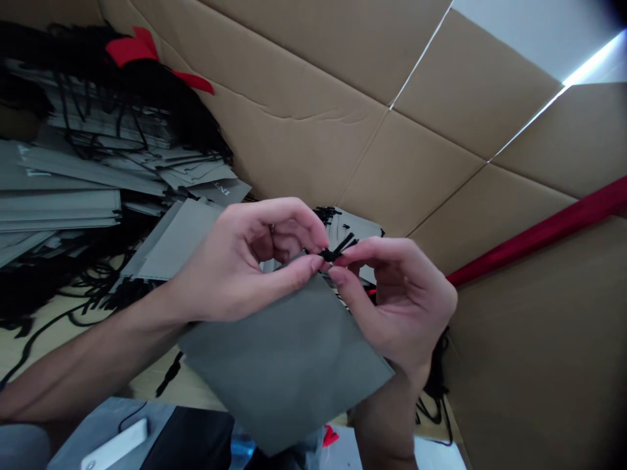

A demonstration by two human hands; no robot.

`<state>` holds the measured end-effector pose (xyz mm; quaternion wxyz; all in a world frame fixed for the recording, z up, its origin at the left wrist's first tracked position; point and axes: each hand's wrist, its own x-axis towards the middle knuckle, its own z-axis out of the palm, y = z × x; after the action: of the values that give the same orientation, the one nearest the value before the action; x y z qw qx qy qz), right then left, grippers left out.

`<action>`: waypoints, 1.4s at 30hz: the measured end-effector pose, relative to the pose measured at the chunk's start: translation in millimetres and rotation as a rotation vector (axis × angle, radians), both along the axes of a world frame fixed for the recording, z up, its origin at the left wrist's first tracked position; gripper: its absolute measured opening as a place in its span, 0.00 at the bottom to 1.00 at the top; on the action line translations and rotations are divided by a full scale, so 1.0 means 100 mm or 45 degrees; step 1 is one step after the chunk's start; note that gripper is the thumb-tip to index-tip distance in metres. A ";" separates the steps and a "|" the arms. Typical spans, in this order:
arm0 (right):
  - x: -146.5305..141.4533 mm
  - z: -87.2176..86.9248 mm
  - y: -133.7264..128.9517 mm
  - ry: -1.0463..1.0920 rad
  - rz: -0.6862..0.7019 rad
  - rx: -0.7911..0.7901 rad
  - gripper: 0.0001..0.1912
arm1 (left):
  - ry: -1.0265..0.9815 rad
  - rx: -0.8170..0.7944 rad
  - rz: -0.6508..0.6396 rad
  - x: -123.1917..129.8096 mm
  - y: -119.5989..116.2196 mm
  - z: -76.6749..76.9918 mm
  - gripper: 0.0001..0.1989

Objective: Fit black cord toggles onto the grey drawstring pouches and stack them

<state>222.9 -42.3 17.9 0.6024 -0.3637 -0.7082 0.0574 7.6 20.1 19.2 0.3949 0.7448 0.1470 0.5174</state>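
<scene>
My left hand (pixel 264 261) pinches a black cord knot (pixel 329 254) between thumb and fingers at the upper corner of a flat grey piece (pixel 294 359) that looks like card or a paper bag. From the other side, my right hand (pixel 396 287) pinches the same cord with thumb and forefinger. Short cord ends (pixel 347 241) stick up between the two hands. Below them the grey piece hangs tilted, its corner pointing down. Whether the cord passes through a hole is hidden by the fingertips.
Stacks of similar grey pieces (pixel 59 205) with black cords lie at left, with red strips (pixel 132 49) on top. More grey pieces (pixel 357 225) lie behind my hands. Cardboard walls (pixel 304 72) rise behind and at right, where a red band (pixel 539 228) runs. A white device (pixel 115 447) lies at lower left.
</scene>
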 end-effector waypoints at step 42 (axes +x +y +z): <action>0.11 0.02 -0.06 -0.172 -0.007 -0.049 0.17 | 0.089 0.978 0.483 -0.02 0.00 -0.12 0.11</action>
<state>234.0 -48.0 19.6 0.5463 -0.3802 -0.7450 0.0445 5.6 20.5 7.4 -0.0185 0.8147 0.0914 0.5723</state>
